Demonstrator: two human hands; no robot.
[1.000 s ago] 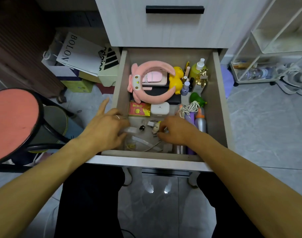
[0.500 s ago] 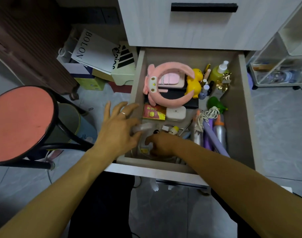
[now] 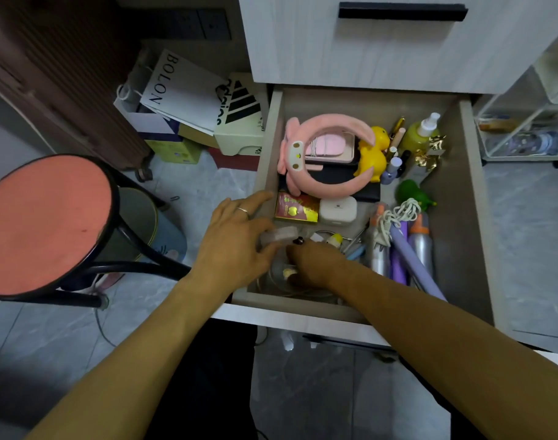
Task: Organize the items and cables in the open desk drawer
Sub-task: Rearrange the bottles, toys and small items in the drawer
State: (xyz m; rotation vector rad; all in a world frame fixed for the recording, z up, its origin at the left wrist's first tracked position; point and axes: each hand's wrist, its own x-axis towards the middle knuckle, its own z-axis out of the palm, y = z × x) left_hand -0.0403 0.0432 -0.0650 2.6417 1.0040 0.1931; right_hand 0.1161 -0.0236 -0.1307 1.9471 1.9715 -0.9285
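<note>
Your left hand [image 3: 236, 239] reaches over the left wall of the open grey wooden drawer [image 3: 268, 147], thumb and fingers closed around a small clear plastic case [image 3: 279, 235] near the front-left corner. Your right hand [image 3: 315, 265] rests lower in the same corner, fingers curled onto a tangle of thin clear cables [image 3: 281, 282]; whether they pinch a cable cannot be determined. A pink plush headband [image 3: 327, 182] lies toward the back edge. A white coiled cord [image 3: 398, 214] lies over purple tubes [image 3: 411, 258] along the right wall.

drawer's [image 3: 471, 198] right side bare; pink headband [image 3: 328, 182] crowds the back.
</note>
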